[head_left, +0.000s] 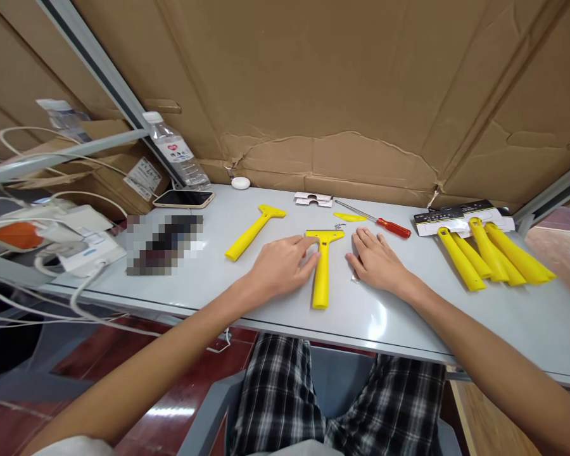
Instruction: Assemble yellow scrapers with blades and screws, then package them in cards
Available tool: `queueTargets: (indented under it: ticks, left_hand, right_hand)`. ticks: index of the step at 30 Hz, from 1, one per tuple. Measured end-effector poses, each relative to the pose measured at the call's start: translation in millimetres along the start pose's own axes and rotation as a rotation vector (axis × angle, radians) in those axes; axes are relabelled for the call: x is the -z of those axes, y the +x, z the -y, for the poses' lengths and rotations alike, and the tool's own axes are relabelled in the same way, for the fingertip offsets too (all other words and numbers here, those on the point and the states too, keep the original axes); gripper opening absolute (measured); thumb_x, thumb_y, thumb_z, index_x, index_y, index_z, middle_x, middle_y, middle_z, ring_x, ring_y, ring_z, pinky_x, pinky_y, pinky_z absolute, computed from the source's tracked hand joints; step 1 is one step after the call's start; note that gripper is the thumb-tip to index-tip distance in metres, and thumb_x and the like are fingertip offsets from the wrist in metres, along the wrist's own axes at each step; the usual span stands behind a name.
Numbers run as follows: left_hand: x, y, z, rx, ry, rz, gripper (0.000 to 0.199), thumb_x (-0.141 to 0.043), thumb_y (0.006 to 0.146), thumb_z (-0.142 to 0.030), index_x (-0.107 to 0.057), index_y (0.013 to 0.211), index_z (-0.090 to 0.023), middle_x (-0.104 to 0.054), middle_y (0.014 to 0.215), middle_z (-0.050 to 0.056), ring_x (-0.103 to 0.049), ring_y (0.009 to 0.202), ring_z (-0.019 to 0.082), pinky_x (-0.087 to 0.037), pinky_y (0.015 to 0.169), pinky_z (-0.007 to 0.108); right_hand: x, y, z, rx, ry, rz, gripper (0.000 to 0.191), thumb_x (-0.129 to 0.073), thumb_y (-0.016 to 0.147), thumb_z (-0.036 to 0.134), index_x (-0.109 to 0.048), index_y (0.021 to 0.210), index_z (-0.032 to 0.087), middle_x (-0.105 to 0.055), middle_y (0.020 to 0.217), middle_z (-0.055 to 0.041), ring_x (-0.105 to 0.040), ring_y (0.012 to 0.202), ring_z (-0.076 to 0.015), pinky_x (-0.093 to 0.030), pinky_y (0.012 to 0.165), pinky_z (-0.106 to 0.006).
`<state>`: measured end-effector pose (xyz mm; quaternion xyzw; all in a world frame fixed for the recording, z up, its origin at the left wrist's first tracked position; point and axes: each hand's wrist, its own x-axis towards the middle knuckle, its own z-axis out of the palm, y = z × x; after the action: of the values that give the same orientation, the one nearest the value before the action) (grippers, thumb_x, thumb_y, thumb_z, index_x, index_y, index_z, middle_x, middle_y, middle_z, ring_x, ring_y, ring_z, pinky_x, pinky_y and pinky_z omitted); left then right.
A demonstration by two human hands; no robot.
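Observation:
A yellow scraper point(322, 278) lies on the table in front of me, its T-shaped head pointing away. My left hand point(285, 265) is closed at its left side, thumb against the handle and index finger at the head. To the scraper's right, my right hand point(375, 258) rests flat with fingers stretched out. A small clear piece point(355, 278) shows at the edge of that palm. Tiny dark screws point(339, 226) lie just beyond the scraper head, near a yellow plastic strip point(349, 217). A second yellow scraper point(253, 234) lies further left.
Behind the strip is a red-handled screwdriver point(393, 228). Several yellow handles point(491, 256) lie on black-and-white cards point(432, 223) at right. A folded card point(313, 199), white case point(240, 183), phone point(184, 199) and water bottle point(179, 152) stand or lie along the back. Cables and a power strip point(88, 250) crowd the left.

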<state>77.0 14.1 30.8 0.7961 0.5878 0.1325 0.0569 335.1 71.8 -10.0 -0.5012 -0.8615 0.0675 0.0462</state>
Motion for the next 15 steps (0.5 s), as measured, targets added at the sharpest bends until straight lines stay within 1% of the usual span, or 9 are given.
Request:
queueTargets:
  ticks: [3,5,7,9,11,13,15]
  left_hand:
    - [3.9,2.7,-20.4,-0.068,0.015,0.130,0.054,-0.051,0.104,-0.056,-0.071,0.145,-0.027,-0.079,0.109,0.014,-0.074,0.095,0.035,-0.053,0.083,0.045]
    - [4.1,7.5,-29.7,-0.079,0.031,0.197,0.050,-0.057,0.101,-0.059,-0.077,0.135,-0.029,-0.079,0.103,0.014,-0.073,0.093,0.037,-0.052,0.081,0.046]
    - [5.8,13.1,-35.0,-0.065,0.057,0.226,0.043,-0.058,0.100,-0.056,-0.081,0.123,-0.027,-0.079,0.101,0.015,-0.073,0.092,0.036,-0.051,0.081,0.045]
    - [10.3,17.6,-36.4,-0.049,0.074,0.238,0.038,-0.058,0.099,-0.050,-0.082,0.114,-0.026,-0.079,0.101,0.013,-0.073,0.093,0.034,-0.050,0.079,0.043]
    - [16.6,19.4,-34.3,-0.039,0.050,0.250,0.035,-0.057,0.098,-0.045,-0.082,0.112,-0.025,-0.080,0.101,0.011,-0.072,0.093,0.032,-0.048,0.079,0.041]
    - [23.2,18.2,-29.3,-0.037,-0.027,0.248,0.035,-0.058,0.096,-0.042,-0.082,0.114,-0.024,-0.079,0.099,0.009,-0.072,0.092,0.029,-0.048,0.079,0.040]
    - [28.8,14.7,-22.8,-0.042,-0.150,0.240,0.036,-0.059,0.096,-0.044,-0.081,0.116,-0.024,-0.078,0.094,0.007,-0.070,0.087,0.026,-0.048,0.080,0.039]
  right_hand:
    - [1.6,-0.8,1.1,-0.003,-0.010,0.001,0.076,-0.029,0.110,0.052,-0.040,0.166,0.003,-0.026,0.180,-0.0243,-0.021,0.171,-0.0393,-0.019,0.138,-0.065]
    - [3.6,-1.8,2.2,-0.008,-0.014,0.005,0.075,-0.030,0.110,0.052,-0.040,0.166,0.002,-0.027,0.180,-0.0243,-0.022,0.171,-0.0392,-0.019,0.138,-0.064]
    - [5.9,-2.7,3.3,-0.007,-0.012,0.008,0.073,-0.031,0.110,0.051,-0.041,0.165,0.004,-0.028,0.180,-0.0238,-0.023,0.170,-0.0388,-0.020,0.138,-0.063]
    - [7.7,-3.1,3.9,0.000,-0.006,0.005,0.071,-0.032,0.110,0.050,-0.044,0.163,0.005,-0.030,0.179,-0.0234,-0.024,0.170,-0.0382,-0.021,0.138,-0.063]
    - [8.6,-3.0,4.0,0.005,-0.001,0.003,0.069,-0.034,0.110,0.050,-0.045,0.163,0.005,-0.030,0.179,-0.0232,-0.025,0.170,-0.0379,-0.021,0.137,-0.063]
    - [8.8,-2.5,3.9,0.000,0.001,0.008,0.069,-0.034,0.111,0.050,-0.043,0.163,0.005,-0.030,0.179,-0.0231,-0.024,0.170,-0.0379,-0.021,0.138,-0.063]
    - [9.0,-2.1,4.0,-0.005,-0.001,0.016,0.070,-0.035,0.111,0.050,-0.043,0.164,0.005,-0.029,0.180,-0.0229,-0.024,0.170,-0.0380,-0.020,0.138,-0.062]
